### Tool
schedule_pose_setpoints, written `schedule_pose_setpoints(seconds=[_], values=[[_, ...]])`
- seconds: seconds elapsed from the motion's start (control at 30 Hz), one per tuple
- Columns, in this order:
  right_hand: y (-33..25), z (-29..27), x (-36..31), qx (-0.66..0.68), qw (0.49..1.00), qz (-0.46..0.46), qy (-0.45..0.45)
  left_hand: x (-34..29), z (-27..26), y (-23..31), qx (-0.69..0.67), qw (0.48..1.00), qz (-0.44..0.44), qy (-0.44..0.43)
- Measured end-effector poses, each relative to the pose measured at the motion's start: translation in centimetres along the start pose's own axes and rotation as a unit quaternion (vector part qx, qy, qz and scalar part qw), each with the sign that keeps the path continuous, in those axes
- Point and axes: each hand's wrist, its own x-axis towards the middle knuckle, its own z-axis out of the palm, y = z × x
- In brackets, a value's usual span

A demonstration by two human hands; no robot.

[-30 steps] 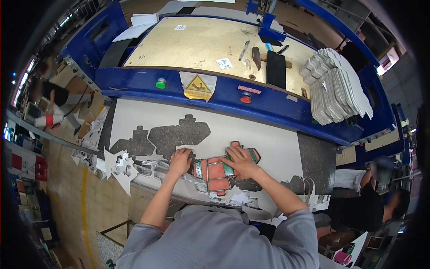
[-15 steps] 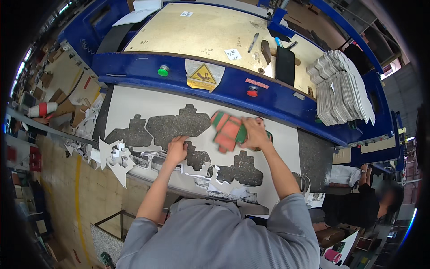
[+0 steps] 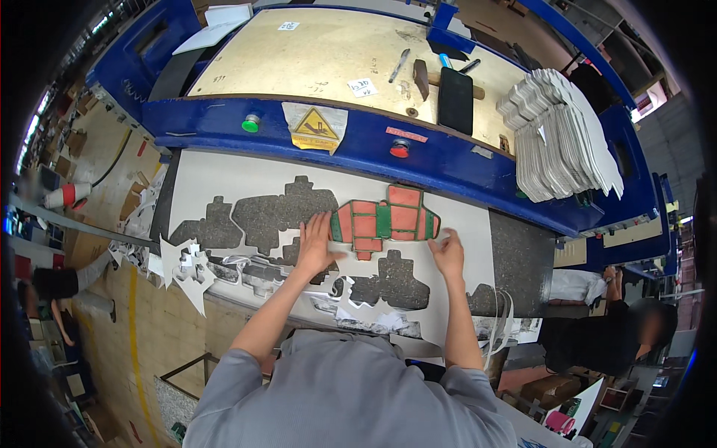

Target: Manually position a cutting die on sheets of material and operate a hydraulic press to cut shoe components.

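A cutting die (image 3: 403, 213) with red and green padding lies on a white sheet (image 3: 463, 224). At its left end, my left hand (image 3: 316, 243) rests with fingers stretched out, seemingly touching the edge. My right hand (image 3: 449, 255) is just off the lower right end of the die, its thumb and fingers apart and nothing between them. Cut-out openings (image 3: 287, 209) in the sheet, left of the die, bare the speckled dark bed. More openings (image 3: 396, 284) lie below it, and torn white scraps (image 3: 358, 306) hang along the near edge.
A blue press beam carries a green button (image 3: 251, 123) and a red button (image 3: 400, 148). On the wooden top are a hammer (image 3: 422, 80), a black phone (image 3: 455, 101) and pens. Stacked white cut pieces (image 3: 560, 138) stand at right. Another person (image 3: 597, 336) works beyond them.
The die, tilted and blurred in my right hand before, now lies flat and turned lengthwise. My right hand has let go and moved off its right end; my left hand has come to its left end.
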Motion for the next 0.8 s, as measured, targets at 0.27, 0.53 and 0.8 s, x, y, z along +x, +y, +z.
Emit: schedule_pose_setpoints(seconds=[0.27, 0.53, 0.8], values=[[1.8, 0.6, 4.0, -0.023, 0.985, -0.16, -0.061, 2.2, 0.4, -2.1, -0.036, 0.996, 0.036, 0.08], [2.6, 2.0, 2.1, 0.015, 0.982, -0.186, -0.017, 0.7, -0.3, -3.2, -0.082, 0.994, 0.04, 0.058], [2.5, 2.1, 1.8, -0.006, 0.985, -0.172, -0.025, 0.5, -0.3, -3.3, -0.091, 0.993, 0.04, 0.057]])
